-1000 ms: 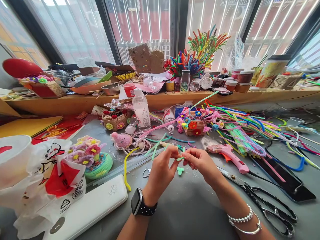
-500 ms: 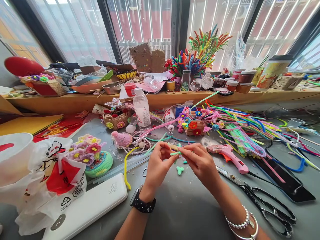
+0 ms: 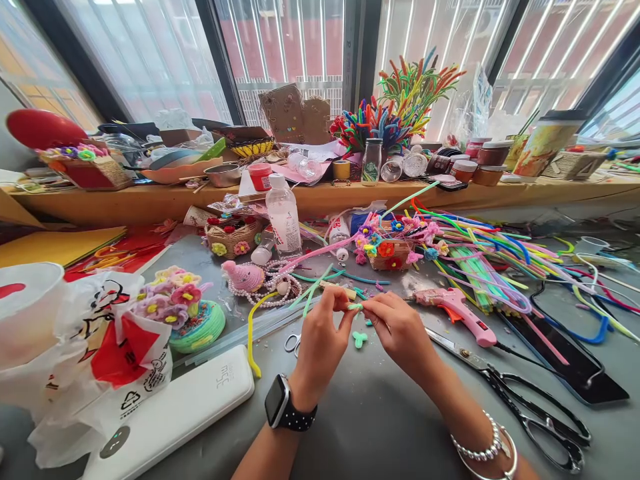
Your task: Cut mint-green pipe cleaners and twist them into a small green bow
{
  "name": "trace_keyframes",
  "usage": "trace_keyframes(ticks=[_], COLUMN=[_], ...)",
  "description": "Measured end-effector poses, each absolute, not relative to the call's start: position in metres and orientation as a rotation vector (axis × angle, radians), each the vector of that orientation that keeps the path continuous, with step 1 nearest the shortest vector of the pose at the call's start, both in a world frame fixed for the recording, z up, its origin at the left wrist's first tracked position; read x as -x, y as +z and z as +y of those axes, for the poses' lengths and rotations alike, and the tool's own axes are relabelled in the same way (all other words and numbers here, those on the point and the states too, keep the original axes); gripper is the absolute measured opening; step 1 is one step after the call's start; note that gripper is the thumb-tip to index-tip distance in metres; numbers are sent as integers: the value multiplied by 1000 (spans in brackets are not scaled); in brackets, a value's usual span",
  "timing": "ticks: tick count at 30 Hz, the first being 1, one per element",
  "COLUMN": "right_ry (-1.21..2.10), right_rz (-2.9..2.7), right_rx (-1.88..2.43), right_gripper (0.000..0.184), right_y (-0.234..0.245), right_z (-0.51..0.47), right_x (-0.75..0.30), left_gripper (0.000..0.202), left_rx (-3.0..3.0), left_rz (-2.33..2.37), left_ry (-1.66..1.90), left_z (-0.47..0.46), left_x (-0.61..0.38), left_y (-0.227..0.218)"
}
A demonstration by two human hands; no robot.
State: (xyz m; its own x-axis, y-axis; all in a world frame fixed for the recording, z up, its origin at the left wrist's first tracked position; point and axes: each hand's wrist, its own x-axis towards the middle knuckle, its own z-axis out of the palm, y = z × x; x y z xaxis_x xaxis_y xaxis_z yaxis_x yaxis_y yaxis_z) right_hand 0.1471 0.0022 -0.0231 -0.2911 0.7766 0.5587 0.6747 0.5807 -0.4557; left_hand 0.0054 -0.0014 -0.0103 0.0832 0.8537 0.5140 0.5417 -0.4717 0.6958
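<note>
My left hand (image 3: 323, 340), with a black dotted watch strap at the wrist, pinches one side of a small mint-green pipe cleaner piece (image 3: 355, 307). Fingertips of my right hand (image 3: 400, 330) grip its other side, so both hands nearly meet around it. Much of the piece is hidden by my fingers. Just below on the grey table lies a mint-green three-lobed pipe cleaner shape (image 3: 359, 340). A pale wooden piece (image 3: 340, 289) rests behind my left fingers. Beside my left hand lie small scissors (image 3: 291, 343), partly covered by it.
To the right are a pink glue gun (image 3: 457, 313), large black-handled scissors (image 3: 515, 393) and a heap of pipe cleaners (image 3: 480, 267). A white power bank (image 3: 175, 413), a plastic bag (image 3: 110, 353) and a flower decoration (image 3: 190, 313) occupy the left. A bottle (image 3: 283, 220) stands behind.
My left hand has turned, bringing the watch face into view. The green piece now shows less between my fingers, and the small scissors and wooden piece show more.
</note>
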Motion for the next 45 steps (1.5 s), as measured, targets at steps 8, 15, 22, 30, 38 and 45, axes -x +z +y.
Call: trace_keyframes(ticks=[8, 15, 22, 30, 38, 45], right_ry=[503, 546, 463, 465, 755, 971], right_rz=[-2022, -1953, -1799, -1654, -1434, -1521], right_rx=[1191, 1203, 1208, 1153, 1176, 1154], right_gripper=[17, 16, 22, 23, 27, 29], right_y=[-15, -13, -13, -14, -24, -19], right_z=[1, -1, 0, -3, -4, 5], right_x=[-151, -149, -148, -142, -132, -143], left_gripper=[25, 27, 28, 28, 34, 34], left_rx=[-1789, -1600, -1435, -1241, -1074, -1090], left_rz=[1214, 1180, 1026, 974, 901, 959], left_ry=[1263, 1236, 1195, 1105, 1064, 1058], left_z=[2, 2, 3, 5, 6, 7], left_x=[-4, -5, -5, -5, -7, -3], left_y=[-7, -4, -6, -8, -8, -7])
